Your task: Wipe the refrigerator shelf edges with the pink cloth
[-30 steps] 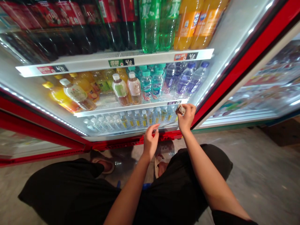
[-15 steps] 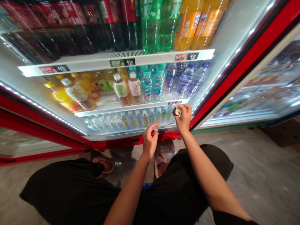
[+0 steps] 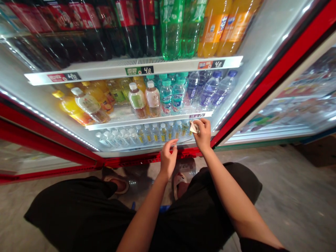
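Note:
My right hand pinches a crumpled, whitish wad that looks like tissue or cloth, its fingers closed around it. It is in front of the right end of the lower shelf edge, just under a small price label. Lower and to the left, my left hand is held with curved fingers, thumb and forefinger a little apart, and no held thing shows between them. It is by the fridge's bottom front edge, near a thin greyish strip. Small clear water bottles line the bottom shelf behind both hands.
Cola, green soda and orange soda bottles fill the upper shelf. Tea, teal and purple-capped bottles stand on the middle one. A red door frame rises at right; my knees flank the arms.
My right hand has moved slightly left and down with the whitish wad, which now shows more of its pale side. My left hand stays nearly still. The view has shifted slightly.

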{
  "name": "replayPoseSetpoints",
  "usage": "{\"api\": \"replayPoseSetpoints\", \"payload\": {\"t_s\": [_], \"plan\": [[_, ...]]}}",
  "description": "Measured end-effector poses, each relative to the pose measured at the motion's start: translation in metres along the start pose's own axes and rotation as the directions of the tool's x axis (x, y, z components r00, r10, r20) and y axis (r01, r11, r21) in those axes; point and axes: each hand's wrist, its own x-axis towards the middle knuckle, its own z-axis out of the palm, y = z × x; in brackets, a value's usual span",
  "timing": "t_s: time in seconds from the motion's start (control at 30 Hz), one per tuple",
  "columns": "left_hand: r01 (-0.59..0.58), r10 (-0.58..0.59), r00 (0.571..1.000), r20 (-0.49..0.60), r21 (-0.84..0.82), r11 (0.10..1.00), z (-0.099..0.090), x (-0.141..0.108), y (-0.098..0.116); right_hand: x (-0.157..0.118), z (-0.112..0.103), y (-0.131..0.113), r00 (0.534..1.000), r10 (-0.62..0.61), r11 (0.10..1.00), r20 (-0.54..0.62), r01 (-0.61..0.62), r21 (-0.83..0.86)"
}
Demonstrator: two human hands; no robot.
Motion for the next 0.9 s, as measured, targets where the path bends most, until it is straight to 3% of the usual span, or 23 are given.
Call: {"api": "replayPoseSetpoints", "payload": {"t_s": [0.1, 0.3, 0.6, 0.9], "plan": [[0.006, -0.006, 1.0, 0.001, 0.003, 1.0, -0.001, 0.0, 0.001, -0.004, 0.001, 0.0, 1.0, 0.002, 1.0, 0.028, -0.001, -0.015], [-0.015, 0.015, 1.0, -0.017, 0.022, 1.0, -0.006, 0.001, -0.001, 0.0, -0.001, 0.006, 0.998, 0.026, 0.999, -0.063, -0.028, -0.026], [-0.025, 0.025, 0.999, -0.032, 0.0, 1.0, -0.002, -0.001, -0.007, -0.007, 0.011, -0.003, 0.988, -0.112, 0.994, 0.107, 0.11, 0.029], [-0.06, 0.061, 0.996, -0.059, 0.024, 0.998, -0.007, 0.0, -0.01, -0.001, 0.01, -0.002, 0.996, -0.084, 0.996, -0.003, 0.084, 0.009]]}}
